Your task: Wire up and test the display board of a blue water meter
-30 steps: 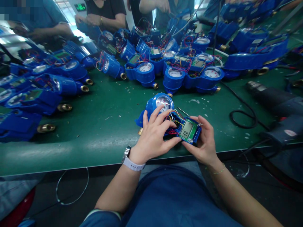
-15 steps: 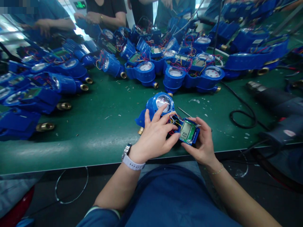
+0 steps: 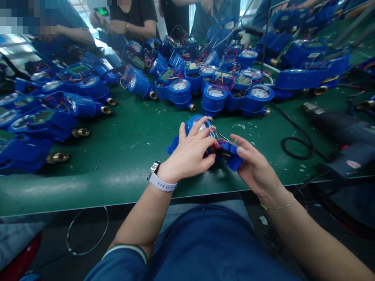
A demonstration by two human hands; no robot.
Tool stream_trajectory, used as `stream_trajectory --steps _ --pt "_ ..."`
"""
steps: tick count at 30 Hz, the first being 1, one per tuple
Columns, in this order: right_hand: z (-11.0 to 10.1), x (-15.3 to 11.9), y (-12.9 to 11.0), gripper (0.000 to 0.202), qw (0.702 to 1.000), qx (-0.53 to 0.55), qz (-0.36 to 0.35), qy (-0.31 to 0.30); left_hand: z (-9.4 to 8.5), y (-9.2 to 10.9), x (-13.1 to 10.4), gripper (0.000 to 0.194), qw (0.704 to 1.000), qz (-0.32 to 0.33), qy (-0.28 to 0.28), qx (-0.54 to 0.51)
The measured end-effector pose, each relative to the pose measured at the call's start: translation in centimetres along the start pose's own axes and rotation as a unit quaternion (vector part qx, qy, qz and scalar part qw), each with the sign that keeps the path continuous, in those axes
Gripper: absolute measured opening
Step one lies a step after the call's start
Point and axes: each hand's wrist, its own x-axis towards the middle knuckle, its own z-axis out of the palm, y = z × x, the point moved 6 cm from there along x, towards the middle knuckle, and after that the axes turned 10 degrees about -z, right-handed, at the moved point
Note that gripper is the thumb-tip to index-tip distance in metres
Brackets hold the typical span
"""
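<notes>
A blue water meter (image 3: 191,120) with a round clear dial lies on the green table before me. My left hand (image 3: 190,152) lies over it with fingers spread across the dial and body, thumb and index curled at its wire compartment. Coloured wires (image 3: 224,143) run from that compartment to a blue display module (image 3: 234,159). This module is tilted, its screen out of sight, and my right hand (image 3: 254,164) holds its right end between thumb and fingers. A thin metal rod (image 3: 224,137) lies just behind the wires.
Several blue water meters (image 3: 215,97) with brass fittings crowd the back, and more (image 3: 26,150) stand on the left. A heat gun (image 3: 331,128) and a looped black cable (image 3: 297,150) lie on the right. Other people stand across the table.
My right hand has turned the display module over, so its lit-side screen and green board no longer show. My left hand has shifted slightly up and left on the meter.
</notes>
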Motion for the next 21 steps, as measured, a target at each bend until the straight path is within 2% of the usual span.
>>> stream_trajectory --steps 3,5,8,10,15,21 --pt "0.0 -0.1 -0.4 0.051 0.998 0.03 0.062 0.011 0.0 0.1 0.1 0.007 0.999 -0.019 0.046 0.006" --pt "0.3 -0.2 -0.6 0.046 0.995 0.049 0.084 -0.009 0.0 0.2 0.1 0.006 0.997 -0.028 0.068 0.006" --pt "0.6 -0.4 -0.6 0.039 0.992 0.065 0.1 -0.046 0.1 0.4 0.0 0.005 0.997 -0.024 0.073 0.002" --pt "0.5 -0.4 -0.4 0.038 0.99 0.077 0.109 -0.049 0.2 0.3 0.0 0.006 0.997 -0.025 0.07 -0.01" --pt "0.3 -0.8 -0.1 0.039 0.984 0.118 0.129 -0.018 -0.4 -0.2 0.0 0.004 0.991 -0.033 0.127 -0.013" --pt "0.8 -1.5 -0.2 0.041 0.973 0.165 0.158 0.027 -0.4 0.3 0.1 0.006 0.985 0.03 0.166 0.028"
